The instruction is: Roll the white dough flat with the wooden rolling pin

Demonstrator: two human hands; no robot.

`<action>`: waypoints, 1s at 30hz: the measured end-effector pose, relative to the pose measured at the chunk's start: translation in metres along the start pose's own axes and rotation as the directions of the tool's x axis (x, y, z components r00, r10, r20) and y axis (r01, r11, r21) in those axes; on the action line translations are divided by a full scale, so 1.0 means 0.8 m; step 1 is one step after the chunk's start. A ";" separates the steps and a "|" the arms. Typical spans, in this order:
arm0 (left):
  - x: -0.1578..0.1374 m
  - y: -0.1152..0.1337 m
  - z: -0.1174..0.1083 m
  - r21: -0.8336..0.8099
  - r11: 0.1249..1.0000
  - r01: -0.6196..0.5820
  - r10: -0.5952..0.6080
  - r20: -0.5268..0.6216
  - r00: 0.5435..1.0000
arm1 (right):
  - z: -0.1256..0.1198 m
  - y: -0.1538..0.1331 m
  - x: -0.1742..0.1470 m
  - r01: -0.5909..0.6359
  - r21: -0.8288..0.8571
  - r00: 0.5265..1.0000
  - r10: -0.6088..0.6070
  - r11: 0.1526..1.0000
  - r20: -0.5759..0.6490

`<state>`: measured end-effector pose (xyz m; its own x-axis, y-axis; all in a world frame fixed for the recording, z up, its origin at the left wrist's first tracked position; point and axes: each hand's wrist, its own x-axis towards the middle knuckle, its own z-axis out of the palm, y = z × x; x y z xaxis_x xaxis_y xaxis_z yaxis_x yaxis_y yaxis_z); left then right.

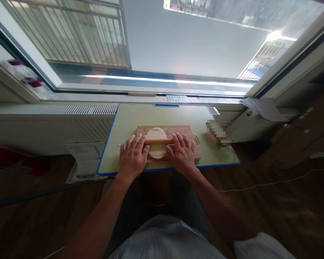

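From my remote seat I can read no lettering, brand or number — the purple-capped bottle [25, 73] at ten o'clock shows me only blurred colour. The gridded pale item [176, 98] at twelve is too small to make out, the package [218, 133] at three is pixelated — and the papers [267, 108] past two are illegible.

My left fingers [135, 142] and my right fingers [180, 140] are on the 2 ends of a rolling pin [159, 141]. It lies across flat, round dough [158, 152] on a wooden board [179, 130]. The board sits on a green desk [178, 116].
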<state>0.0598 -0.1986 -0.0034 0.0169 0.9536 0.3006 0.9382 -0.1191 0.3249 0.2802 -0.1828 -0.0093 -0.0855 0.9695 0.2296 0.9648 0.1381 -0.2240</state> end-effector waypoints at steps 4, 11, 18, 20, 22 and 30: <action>-0.008 0.000 0.001 -0.009 1.000 -0.002 0.002 -0.017 1.000 | 0.001 0.000 -0.010 0.000 0.009 1.000 0.000 1.000 -0.007; -0.026 0.002 0.004 -0.022 1.000 -0.003 0.002 -0.046 0.999 | 0.003 0.002 -0.028 0.014 -0.026 1.000 -0.015 1.000 -0.023; -0.040 0.002 0.004 -0.015 1.000 -0.014 0.013 -0.071 0.997 | 0.002 0.006 -0.042 0.038 -0.007 0.999 -0.038 0.999 -0.032; -0.044 0.001 0.005 -0.009 1.000 -0.018 0.017 -0.087 0.996 | 0.002 0.006 -0.045 0.045 -0.007 0.998 -0.045 0.999 -0.035; -0.049 0.001 0.005 -0.009 1.000 -0.019 0.018 -0.106 0.994 | 0.002 0.006 -0.049 0.046 -0.007 0.998 -0.046 0.999 -0.041; -0.059 0.003 0.010 -0.016 1.000 -0.018 0.015 -0.174 0.985 | 0.003 0.005 -0.064 0.050 -0.012 0.997 -0.051 0.999 -0.066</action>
<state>0.0639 -0.2416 -0.0238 -0.0292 0.8892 0.4565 0.9321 -0.1408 0.3338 0.2881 -0.2310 -0.0243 -0.1179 0.9457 0.3028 0.9621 0.1843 -0.2008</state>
